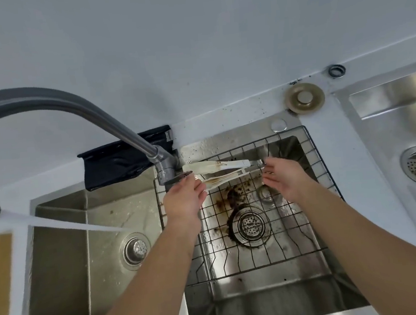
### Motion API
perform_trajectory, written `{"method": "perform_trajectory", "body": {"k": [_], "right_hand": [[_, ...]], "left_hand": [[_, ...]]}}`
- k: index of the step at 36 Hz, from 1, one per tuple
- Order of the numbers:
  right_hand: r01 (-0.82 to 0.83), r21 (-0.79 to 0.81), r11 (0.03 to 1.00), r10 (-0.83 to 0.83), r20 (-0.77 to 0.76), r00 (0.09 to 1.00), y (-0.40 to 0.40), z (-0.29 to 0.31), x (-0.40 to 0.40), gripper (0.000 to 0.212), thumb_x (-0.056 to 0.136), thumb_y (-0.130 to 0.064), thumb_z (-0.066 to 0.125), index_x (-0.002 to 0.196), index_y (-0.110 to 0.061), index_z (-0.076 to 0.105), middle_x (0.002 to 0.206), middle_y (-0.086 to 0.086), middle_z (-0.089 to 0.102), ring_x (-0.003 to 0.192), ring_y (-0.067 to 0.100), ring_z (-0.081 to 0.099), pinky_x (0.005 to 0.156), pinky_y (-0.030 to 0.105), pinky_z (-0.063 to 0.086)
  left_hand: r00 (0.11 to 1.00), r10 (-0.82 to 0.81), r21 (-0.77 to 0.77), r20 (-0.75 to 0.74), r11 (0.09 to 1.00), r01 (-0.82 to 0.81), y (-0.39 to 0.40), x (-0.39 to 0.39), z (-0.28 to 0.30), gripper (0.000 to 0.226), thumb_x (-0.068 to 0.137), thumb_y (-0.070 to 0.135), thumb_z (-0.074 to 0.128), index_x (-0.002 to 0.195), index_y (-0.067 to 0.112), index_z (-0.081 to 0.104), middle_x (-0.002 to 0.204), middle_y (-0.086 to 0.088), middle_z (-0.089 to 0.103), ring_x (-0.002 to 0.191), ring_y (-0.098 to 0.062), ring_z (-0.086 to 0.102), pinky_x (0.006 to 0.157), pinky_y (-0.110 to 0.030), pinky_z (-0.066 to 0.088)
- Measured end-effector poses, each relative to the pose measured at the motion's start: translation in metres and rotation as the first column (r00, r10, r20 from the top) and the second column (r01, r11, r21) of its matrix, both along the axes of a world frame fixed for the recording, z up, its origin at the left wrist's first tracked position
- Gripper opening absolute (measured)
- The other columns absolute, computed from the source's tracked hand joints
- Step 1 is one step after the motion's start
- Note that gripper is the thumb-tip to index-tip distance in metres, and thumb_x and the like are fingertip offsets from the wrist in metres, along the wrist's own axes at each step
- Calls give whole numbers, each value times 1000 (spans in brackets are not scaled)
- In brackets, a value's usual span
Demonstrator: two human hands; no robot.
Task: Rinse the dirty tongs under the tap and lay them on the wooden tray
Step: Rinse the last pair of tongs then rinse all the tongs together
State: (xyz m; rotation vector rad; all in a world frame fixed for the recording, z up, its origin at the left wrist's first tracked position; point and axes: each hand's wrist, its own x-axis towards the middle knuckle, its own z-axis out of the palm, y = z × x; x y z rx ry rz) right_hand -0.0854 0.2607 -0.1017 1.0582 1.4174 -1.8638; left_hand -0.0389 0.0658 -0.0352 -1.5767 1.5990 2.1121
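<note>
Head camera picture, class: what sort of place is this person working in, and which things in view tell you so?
Most likely a kitchen sink area. Stainless steel basins with strainer drains, a wire rack set in the stained middle basin, and a swivel tap running water all point to it. Both hands reach for dirty tongs.

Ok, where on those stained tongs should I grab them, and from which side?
Grip the tongs at the narrow hinged end by the right hand, coming from the right. They lie across the wire rack, the arms meet there, and the brown stains sit toward the splayed tips by the left hand.
</note>
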Motion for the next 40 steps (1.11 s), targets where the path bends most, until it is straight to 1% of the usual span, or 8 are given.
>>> {"method": "perform_trajectory", "body": {"k": [4, 10, 14, 20, 24, 29, 34, 40], "right_hand": [[-19, -1, 1000, 19, -4, 1000, 1, -8, -4, 18, 101, -18, 58, 116, -8, 58, 105, 9, 60, 94, 20, 62, 88, 33, 52], [-37, 1, 999, 37, 2, 999, -1, -5, -8, 28, 100, -18, 58, 125, -5, 58, 120, 14, 62, 105, 23, 64, 82, 32, 54], [-26, 10, 1000, 26, 10, 1000, -3, -2, -8, 35, 101, -17, 57, 132, -2, 56, 127, 16, 60, 110, 26, 63, 81, 32, 54], [0, 21, 1000, 0, -16, 1000, 0, -1, -5, 36, 99, -16, 60, 131, -1, 55, 121, 16, 61, 107, 23, 65, 90, 31, 55], [26, 29, 999, -24, -45, 999, 2, 2, 1, 10, 99, -15, 60, 106, -8, 59, 120, 18, 64, 107, 22, 66, 98, 35, 54], [56, 32, 998, -53, -75, 996, 3, 7, 14, 41, 95, -12, 65, 132, -7, 46, 122, 20, 64, 108, 27, 68, 94, 38, 57], [103, 9, 995, -102, -82, 991, 4, 22, 30, 46, 94, -8, 67, 133, -8, 42, 108, 23, 68, 97, 30, 71, 94, 46, 58], [133, -46, 990, -138, -108, 985, 6, 39, 49, 51, 92, -9, 71, 135, -4, 46, 113, 24, 68, 105, 34, 70, 96, 47, 57]], "left_hand": [[1000, 8, -12, 7, 1000, -8, -2, 0, -3, 11, 98, 13, 63, 106, 7, 65, 104, -12, 72, 92, -20, 72, 81, -29, 59], [999, 29, 56, 16, 998, -30, -6, -4, -7, 14, 101, 14, 56, 109, 8, 65, 106, -9, 72, 91, -17, 71, 76, -27, 56], [999, 4, 24, 43, 1000, -5, -9, -5, -7, 9, 100, 13, 57, 95, 12, 65, 99, -6, 73, 82, -14, 73, 81, -27, 58], [996, -85, -1, 38, 996, 85, -11, 1, -4, 11, 96, 15, 65, 104, 8, 68, 104, -10, 74, 96, -21, 73, 89, -34, 58], [988, -153, 1, 32, 988, 153, -10, 14, 3, 11, 95, 12, 66, 104, 6, 69, 104, -12, 75, 97, -24, 72, 89, -35, 58], [986, -165, 41, 17, 986, 164, -8, 37, 8, 15, 94, 10, 66, 107, 3, 69, 102, -13, 76, 95, -25, 73, 83, -34, 58], [984, -180, 71, -8, 981, 180, -5, 60, 13, 13, 95, 11, 64, 104, 3, 70, 101, -13, 76, 93, -25, 72, 88, -37, 57], [980, -195, 84, -52, 977, 198, -9, 80, 22, 10, 96, 9, 62, 99, 5, 70, 97, -12, 75, 90, -25, 72, 87, -37, 57]]}}
